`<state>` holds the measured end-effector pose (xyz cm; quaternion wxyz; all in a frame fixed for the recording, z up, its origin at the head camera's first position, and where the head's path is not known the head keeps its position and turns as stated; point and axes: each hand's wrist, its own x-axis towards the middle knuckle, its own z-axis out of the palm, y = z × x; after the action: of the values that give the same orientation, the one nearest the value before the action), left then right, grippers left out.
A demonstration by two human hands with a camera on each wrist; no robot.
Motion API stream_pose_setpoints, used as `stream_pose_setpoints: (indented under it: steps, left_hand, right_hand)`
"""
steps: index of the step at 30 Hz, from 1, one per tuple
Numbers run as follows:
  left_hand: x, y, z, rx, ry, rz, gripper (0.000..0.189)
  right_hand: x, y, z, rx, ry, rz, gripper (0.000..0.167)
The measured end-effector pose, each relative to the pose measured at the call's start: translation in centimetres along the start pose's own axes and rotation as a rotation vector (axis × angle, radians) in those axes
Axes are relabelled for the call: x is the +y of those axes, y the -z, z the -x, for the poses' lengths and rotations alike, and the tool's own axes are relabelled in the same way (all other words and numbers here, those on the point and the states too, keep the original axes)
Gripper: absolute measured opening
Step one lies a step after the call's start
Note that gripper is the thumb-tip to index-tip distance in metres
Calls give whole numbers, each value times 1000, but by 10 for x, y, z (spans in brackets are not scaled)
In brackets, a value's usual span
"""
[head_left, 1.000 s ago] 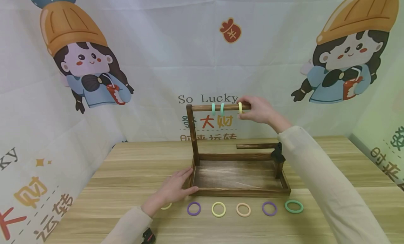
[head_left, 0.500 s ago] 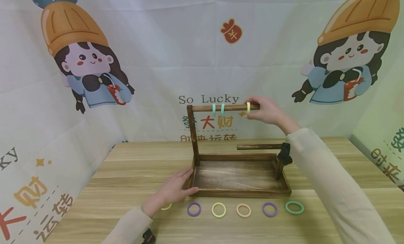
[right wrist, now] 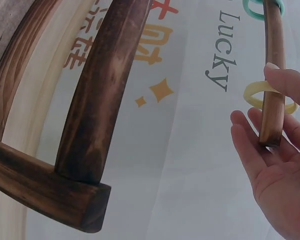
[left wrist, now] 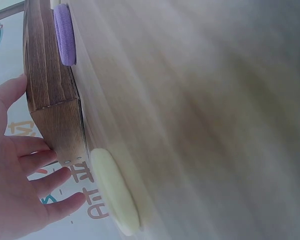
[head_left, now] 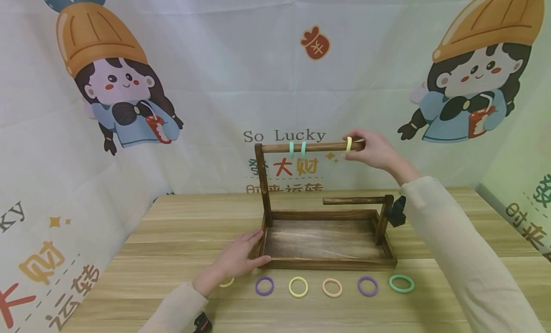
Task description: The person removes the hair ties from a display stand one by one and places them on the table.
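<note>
My right hand (head_left: 373, 150) pinches a yellow ring (head_left: 348, 144) that encircles the upper wooden bar (head_left: 325, 147) near its free right end. In the right wrist view, the thumb touches the yellow ring (right wrist: 260, 89) and the other fingers lie behind the bar. Farther left on this bar hang two mint-green rings (head_left: 303, 149), apart from each other. My left hand (head_left: 236, 256) rests with extended fingers against the left end of the brown wooden stand (head_left: 327, 263). Close by that hand lies another yellow ring (left wrist: 114, 192), partly hidden by it in the head view.
In front of the stand a row of rings lies on the table (head_left: 172, 237): purple (head_left: 264, 286), yellow (head_left: 298, 286), peach (head_left: 332, 287), purple (head_left: 368, 286) and green (head_left: 402, 283). A lower bar (head_left: 353, 200) juts leftward from the stand's right post (head_left: 381, 223). A printed cloth hangs behind.
My right hand has slid the yellow ring rightward along the upper bar, toward its free end. The mint-green rings and my left hand have stayed in place.
</note>
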<state>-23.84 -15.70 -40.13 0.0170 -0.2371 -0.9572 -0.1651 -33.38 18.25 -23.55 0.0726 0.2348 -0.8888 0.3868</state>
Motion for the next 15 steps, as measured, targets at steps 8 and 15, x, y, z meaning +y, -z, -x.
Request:
stream_pose_setpoints:
  steps: [8,15]
  left_hand:
    - [-2,-1,-1,1,0,3,73]
    - [-1,-1,-1,1,4,1,73]
  right_hand:
    - [2,1,2,14,-14,-13,41]
    - [3,2,4,17,-26,-8,41]
